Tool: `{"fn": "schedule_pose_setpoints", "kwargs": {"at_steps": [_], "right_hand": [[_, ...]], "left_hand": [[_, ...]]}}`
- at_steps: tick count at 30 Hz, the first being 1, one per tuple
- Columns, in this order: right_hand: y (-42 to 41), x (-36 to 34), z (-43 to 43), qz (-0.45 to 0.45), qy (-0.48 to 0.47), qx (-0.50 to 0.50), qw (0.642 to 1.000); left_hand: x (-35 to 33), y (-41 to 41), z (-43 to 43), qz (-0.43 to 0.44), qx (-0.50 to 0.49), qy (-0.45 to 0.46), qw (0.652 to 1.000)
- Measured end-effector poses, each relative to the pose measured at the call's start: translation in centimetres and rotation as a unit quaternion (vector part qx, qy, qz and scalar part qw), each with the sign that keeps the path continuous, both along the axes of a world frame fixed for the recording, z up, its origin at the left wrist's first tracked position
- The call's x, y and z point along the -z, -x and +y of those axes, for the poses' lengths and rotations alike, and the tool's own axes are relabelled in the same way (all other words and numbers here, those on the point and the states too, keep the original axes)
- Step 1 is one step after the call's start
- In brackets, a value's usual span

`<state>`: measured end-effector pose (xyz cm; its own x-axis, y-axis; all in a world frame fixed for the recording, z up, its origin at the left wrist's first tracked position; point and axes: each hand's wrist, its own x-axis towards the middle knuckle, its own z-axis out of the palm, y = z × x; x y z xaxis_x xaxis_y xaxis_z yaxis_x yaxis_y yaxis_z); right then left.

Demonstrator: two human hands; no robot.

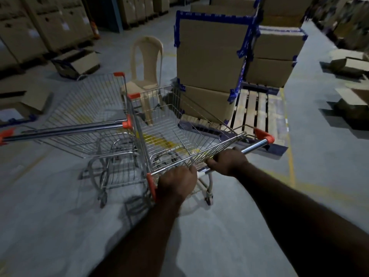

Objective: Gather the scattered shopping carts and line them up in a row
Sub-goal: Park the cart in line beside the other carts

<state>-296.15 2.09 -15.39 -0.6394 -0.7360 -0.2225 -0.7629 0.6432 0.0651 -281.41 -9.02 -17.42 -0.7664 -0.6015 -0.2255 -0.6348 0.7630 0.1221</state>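
Two wire shopping carts with orange corner caps stand side by side on the grey floor. The near cart (169, 124) is in front of me; its chrome handle bar (253, 147) runs from lower left to upper right. My left hand (176, 183) grips the bar near its left end and my right hand (227, 161) grips it near the middle. The second cart (83, 120) stands close on the left, its basket side touching or almost touching the near cart, its handle (65, 129) pointing left.
A beige plastic chair (146, 76) stands just beyond the carts. Stacked cardboard boxes (211, 56) with blue tape sit on a wooden pallet (257, 114) ahead right. Open boxes lie on the floor at left (77, 62) and right (348, 65). Yellow floor lines run under the carts.
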Motion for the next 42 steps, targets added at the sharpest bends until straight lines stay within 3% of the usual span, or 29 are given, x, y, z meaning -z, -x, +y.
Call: {"fn": "schedule_pose_setpoints", "kwargs": {"at_steps": [6, 15, 20, 24, 32, 42], "right_hand": [[-3.1, 0.0, 3.1, -0.006, -0.003, 0.001, 1.0], [-9.6, -0.7, 7.7, -0.059, -0.009, 0.073, 0.996], [-14.5, 0.0, 9.3, -0.062, 0.004, 0.125, 0.99], [-19.1, 0.3, 11.0, -0.115, 0.037, 0.175, 0.977], [-28.8, 1.6, 19.4, 0.018, 0.03, 0.249, 0.968], [-39.4, 0.5, 22.5, 0.012, 0.024, 0.339, 0.94]], "left_hand": [[0.0, -2.3, 1.9, -0.043, 0.041, -0.008, 0.998], [-2.2, -7.9, 4.7, -0.016, 0.071, -0.034, 0.997], [-1.6, -11.1, 4.1, -0.002, 0.176, -0.008, 0.984], [-1.3, -13.6, 3.2, 0.008, 0.207, 0.001, 0.978], [-0.6, -18.4, 3.7, 0.011, 0.284, 0.011, 0.959], [-0.9, -22.6, 7.3, 0.024, 0.376, 0.003, 0.926]]}}
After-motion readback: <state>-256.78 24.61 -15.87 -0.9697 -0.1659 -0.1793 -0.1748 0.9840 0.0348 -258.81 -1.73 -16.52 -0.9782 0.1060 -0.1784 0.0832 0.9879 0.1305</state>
